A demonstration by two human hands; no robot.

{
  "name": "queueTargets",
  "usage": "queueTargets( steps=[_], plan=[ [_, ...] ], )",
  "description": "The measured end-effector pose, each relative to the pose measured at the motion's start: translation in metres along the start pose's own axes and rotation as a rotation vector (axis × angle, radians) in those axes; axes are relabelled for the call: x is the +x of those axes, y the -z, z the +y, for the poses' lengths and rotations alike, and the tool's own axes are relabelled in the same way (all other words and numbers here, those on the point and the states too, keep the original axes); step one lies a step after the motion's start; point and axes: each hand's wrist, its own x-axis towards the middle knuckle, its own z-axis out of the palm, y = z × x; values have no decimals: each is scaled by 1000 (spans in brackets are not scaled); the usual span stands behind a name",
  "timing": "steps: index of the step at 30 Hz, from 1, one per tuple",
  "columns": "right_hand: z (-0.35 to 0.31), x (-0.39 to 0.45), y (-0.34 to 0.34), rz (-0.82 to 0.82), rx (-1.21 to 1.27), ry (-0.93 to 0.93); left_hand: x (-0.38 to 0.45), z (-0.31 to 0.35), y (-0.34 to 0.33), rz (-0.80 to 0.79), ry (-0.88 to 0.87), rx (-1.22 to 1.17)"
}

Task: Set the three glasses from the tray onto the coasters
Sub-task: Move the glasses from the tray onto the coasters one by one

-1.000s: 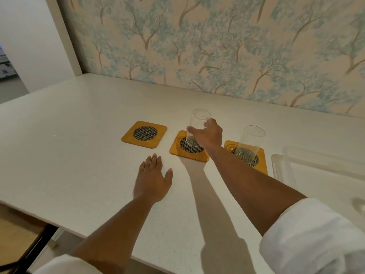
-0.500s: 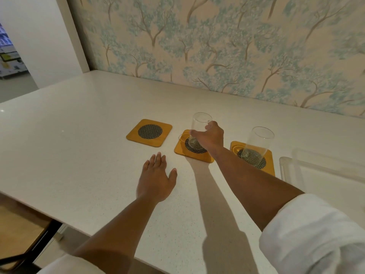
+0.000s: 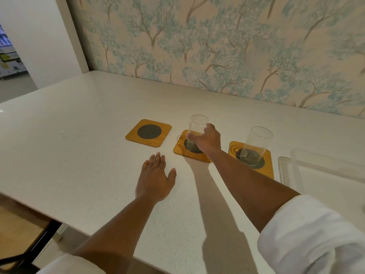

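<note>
Right hand [image 3: 207, 142] wraps the second glass [image 3: 197, 128] onto the middle coaster [image 3: 190, 150]; left hand [image 3: 155, 179] lies flat, spread. Next likely: release, fetch the third from the tray [image 3: 284, 169].

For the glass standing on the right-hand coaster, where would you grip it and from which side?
Grip the right glass around its mid wall, coming from the near side with the right hand. It stands upright on its coaster, a smooth, straight-sided cylinder. The tray lies close on its right, and the middle glass on its left, so the front looks clearest.
</note>
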Motion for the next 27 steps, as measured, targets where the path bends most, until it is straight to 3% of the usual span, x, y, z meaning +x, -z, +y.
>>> queueTargets(
  steps=[15,27],
  plan=[
    [-21,-18,66,145,-55,153,0,1,3,-46,-19,48],
    [-19,-39,134,375,-78,182,-5,15,11,-58,-17,20]
  ],
)
